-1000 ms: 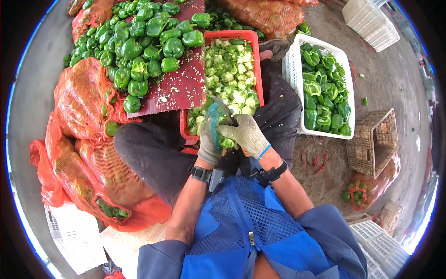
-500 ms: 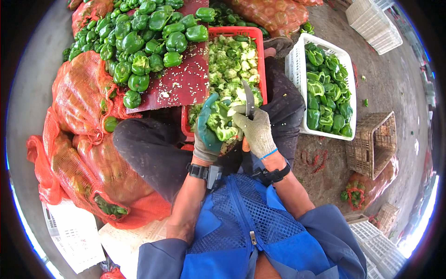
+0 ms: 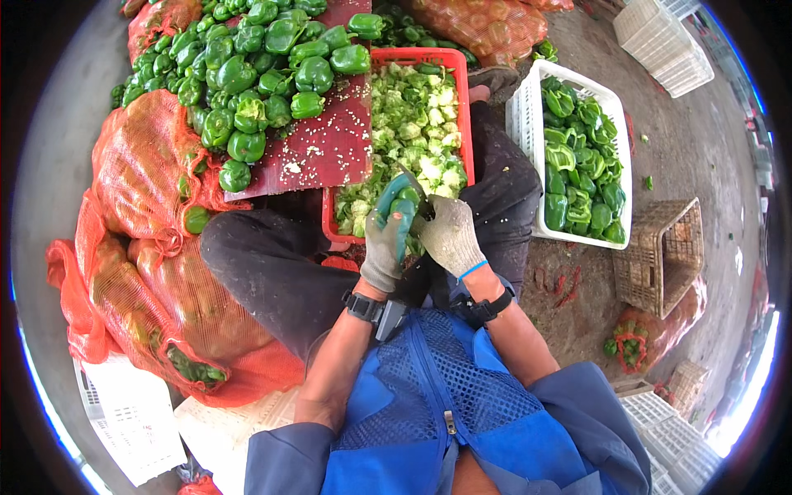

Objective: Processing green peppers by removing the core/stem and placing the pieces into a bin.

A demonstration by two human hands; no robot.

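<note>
- Grip of the left hand [image 3: 384, 247], in a pale grey knitted glove with teal-coated fingers, is closed round a glossy green bell pepper [image 3: 405, 203], held up above the near end of the red crate.
- Grip of the right hand [image 3: 450, 235], in a cream knitted glove with a blue-edged cuff, is curled just beside the pepper; a thin, dark knife blade [image 3: 420, 189] shows at its fingertips, the handle hidden.
- Beyond both hands, the red plastic crate [image 3: 469, 124] holds a heap of pale green pepper cores [image 3: 404, 107].
- Left of that crate, a dark red, flat worktop [image 3: 342, 136] carries scattered pale seeds and a pile of whole green peppers [image 3: 235, 74].
- To the right, past a dark-trousered knee, a white slatted plastic crate [image 3: 523, 124] is filled with opened green peppers [image 3: 582, 157].
- At the person's left lie bulging orange-red mesh sacks [image 3: 202, 297].
- Farther right, a tan plastic crate [image 3: 639, 256] rests on its side, and white crates [image 3: 664, 45] stand at upper right.
</note>
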